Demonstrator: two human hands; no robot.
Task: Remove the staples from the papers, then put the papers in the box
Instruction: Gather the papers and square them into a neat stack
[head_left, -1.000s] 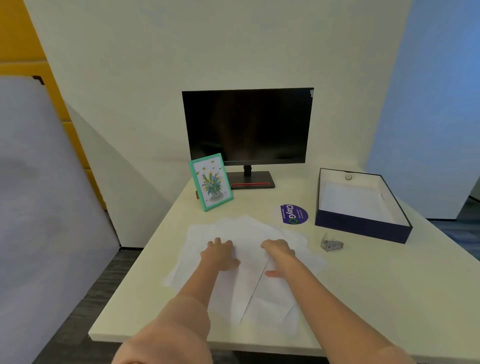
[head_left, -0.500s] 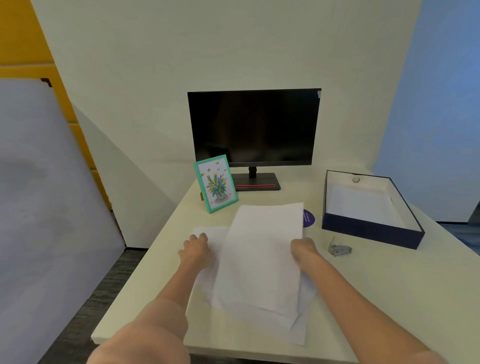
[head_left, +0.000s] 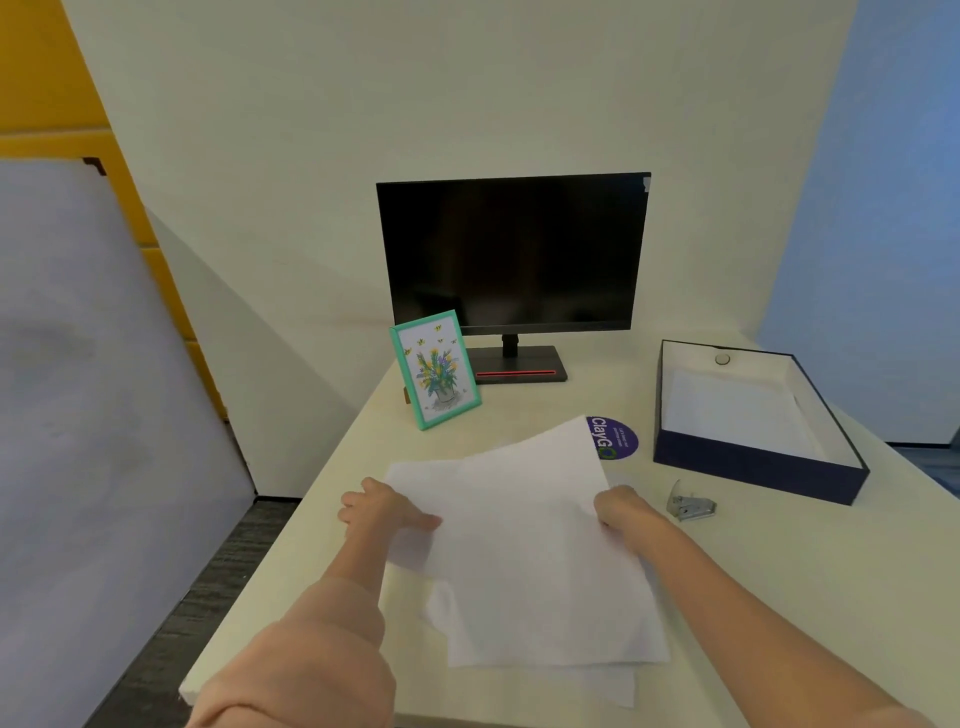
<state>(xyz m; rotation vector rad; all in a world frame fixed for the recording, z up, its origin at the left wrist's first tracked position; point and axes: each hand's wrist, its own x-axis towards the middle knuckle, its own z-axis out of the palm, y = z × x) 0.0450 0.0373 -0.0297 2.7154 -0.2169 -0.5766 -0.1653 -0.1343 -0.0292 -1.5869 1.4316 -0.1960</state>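
Observation:
Several white papers (head_left: 530, 551) lie in a loose stack on the table's near middle. My left hand (head_left: 382, 512) grips the stack's left edge, thumb on top of the sheets. My right hand (head_left: 621, 509) holds the right edge of the top sheets, its fingers hidden under the paper. The top sheets are tilted, their far corner raised toward the sticker. A metal staple remover (head_left: 691, 506) lies on the table just right of my right hand. The open navy box (head_left: 753, 470) with a white lining stands at the right, holding white paper.
A dark monitor (head_left: 514, 254) stands at the back of the cream table (head_left: 805, 597). A green-framed flower picture (head_left: 435, 370) leans in front of it at the left. A round purple sticker (head_left: 615, 439) lies between papers and box. The table's left edge drops to the floor.
Both hands gathered the spread sheets into one stack and moved to its side edges. The top sheets have turned and lifted slightly; the camera view shifted left.

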